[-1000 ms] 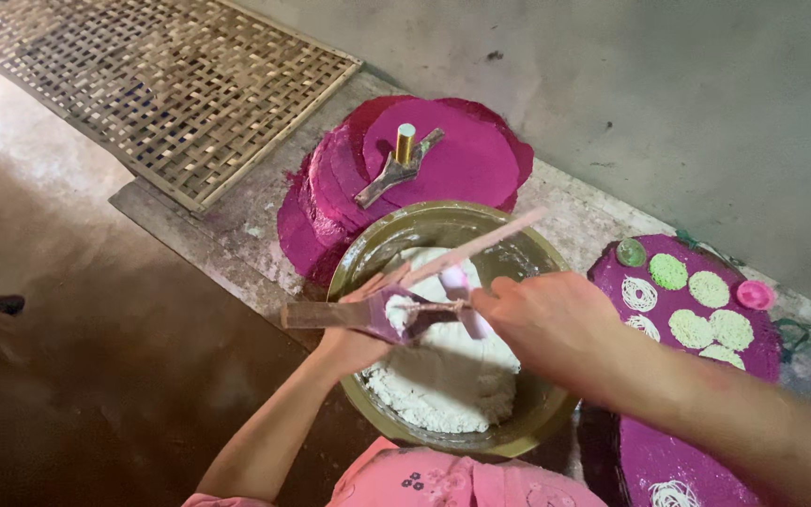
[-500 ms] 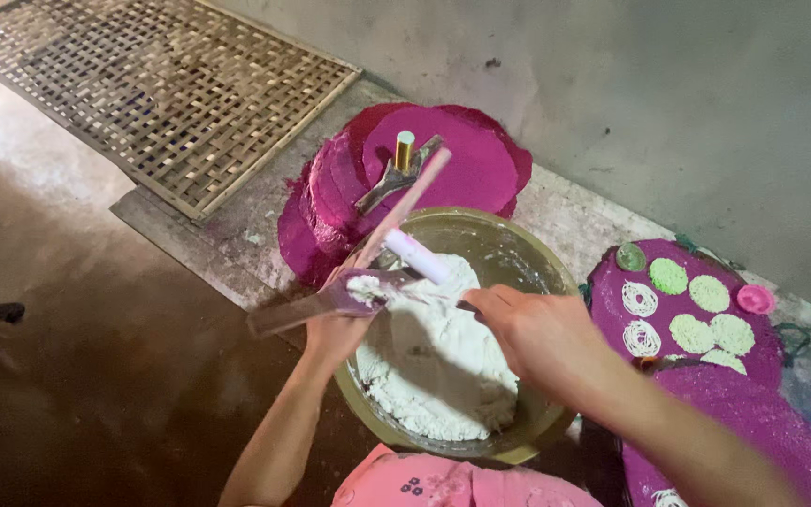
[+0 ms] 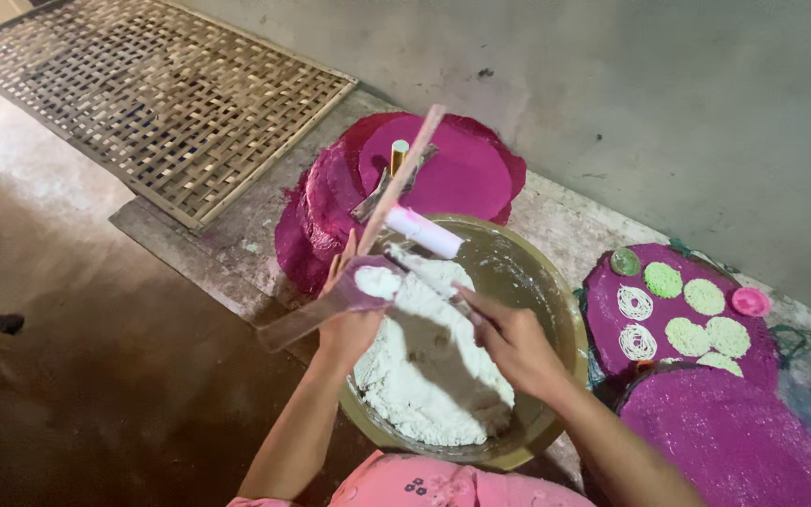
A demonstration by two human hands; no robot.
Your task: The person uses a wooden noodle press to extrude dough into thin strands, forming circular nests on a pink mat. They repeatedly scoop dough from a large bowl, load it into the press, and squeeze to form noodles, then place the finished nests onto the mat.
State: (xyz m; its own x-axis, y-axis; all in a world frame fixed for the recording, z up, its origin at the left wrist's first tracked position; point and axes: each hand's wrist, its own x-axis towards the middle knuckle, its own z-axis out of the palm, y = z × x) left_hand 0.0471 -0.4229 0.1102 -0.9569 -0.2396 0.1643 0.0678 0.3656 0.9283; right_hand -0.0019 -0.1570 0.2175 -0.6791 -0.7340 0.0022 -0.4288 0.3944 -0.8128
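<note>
While my left hand [image 3: 349,324] stays clamped on the flat translucent plastic strip [image 3: 326,305] carrying a dab of white dough, my right hand [image 3: 513,343] pinches a thin pink stick [image 3: 405,174] with a white roll above the wide brass-coloured bowl of white dough [image 3: 424,376], near centre. I'd keep the strip level (the dab could slide). I count six round green patties and two white coils on the right purple mat [image 3: 603,300].

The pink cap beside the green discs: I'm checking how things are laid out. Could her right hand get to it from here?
Probably yes: the right hand is over the bowl, and nothing stands between it and the pink cap.
</note>
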